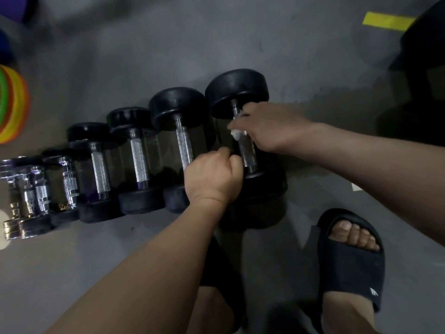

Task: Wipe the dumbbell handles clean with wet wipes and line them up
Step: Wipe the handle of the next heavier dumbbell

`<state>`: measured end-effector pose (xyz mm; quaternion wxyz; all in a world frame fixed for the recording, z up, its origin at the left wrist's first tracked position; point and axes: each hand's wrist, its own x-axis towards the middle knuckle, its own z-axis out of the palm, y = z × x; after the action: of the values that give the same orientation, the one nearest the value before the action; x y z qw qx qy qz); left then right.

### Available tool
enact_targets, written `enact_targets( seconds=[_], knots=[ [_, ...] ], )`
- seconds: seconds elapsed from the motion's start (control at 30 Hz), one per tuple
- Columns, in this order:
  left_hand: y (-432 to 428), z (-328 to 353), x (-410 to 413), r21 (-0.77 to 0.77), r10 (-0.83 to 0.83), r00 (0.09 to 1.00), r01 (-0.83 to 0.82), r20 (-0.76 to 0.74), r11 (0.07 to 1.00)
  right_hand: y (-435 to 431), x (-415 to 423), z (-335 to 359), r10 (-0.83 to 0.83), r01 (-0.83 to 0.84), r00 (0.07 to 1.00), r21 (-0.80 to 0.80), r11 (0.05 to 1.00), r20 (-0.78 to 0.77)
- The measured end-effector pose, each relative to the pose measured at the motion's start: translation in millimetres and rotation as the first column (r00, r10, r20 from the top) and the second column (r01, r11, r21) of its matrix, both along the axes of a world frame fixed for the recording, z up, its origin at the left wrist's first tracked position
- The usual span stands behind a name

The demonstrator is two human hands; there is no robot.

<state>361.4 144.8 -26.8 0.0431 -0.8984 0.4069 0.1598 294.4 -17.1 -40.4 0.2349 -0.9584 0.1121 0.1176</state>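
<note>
Past my black slide sandal (351, 259), my right hand (272, 126) holds a white wet wipe (235, 135) on the big black dumbbell (237, 90), last in the row, I think. My left hand (212, 177) is curled; can't tell on what.

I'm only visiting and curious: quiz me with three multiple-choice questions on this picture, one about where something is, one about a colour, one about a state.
1. Where is the white wet wipe? A on a black sandal; B on the knurled metal handle of the largest black rubber-ended dumbbell; C on the smallest dumbbell.
2. What colour is the tape strip on the grey floor? A red; B yellow; C white.
3. How is the right hand? A flat and open; B hanging idle; C gripping the wipe against the handle.
Answers: 1 B, it shows under the right hand on that handle. 2 B, the top-right strip is yellow. 3 C, its fingers curl round the handle.
</note>
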Motion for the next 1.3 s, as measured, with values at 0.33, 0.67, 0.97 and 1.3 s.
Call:
enact_targets(
  seconds=[0.33,0.67,0.97,1.3],
  knots=[
    [0,-2,0,-0.034,-0.020,1.000,0.021,0.010,0.999,0,-33,-27,-0.496,0.370,0.857,0.506,0.779,0.138],
    [1,-4,0,-0.046,-0.016,1.000,0.016,0.000,0.999,6,-40,-28,-0.667,0.541,0.740,0.670,0.509,-0.090],
    [1,-4,1,-0.036,-0.026,1.000,0.026,-0.003,0.999,18,-28,-40,-0.722,0.501,0.692,0.732,0.461,-0.019],
    [2,-6,0,-0.041,-0.028,1.000,0.028,0.010,0.999,33,-27,-45,-0.770,0.555,0.620,0.609,0.567,0.152]
  ],
)
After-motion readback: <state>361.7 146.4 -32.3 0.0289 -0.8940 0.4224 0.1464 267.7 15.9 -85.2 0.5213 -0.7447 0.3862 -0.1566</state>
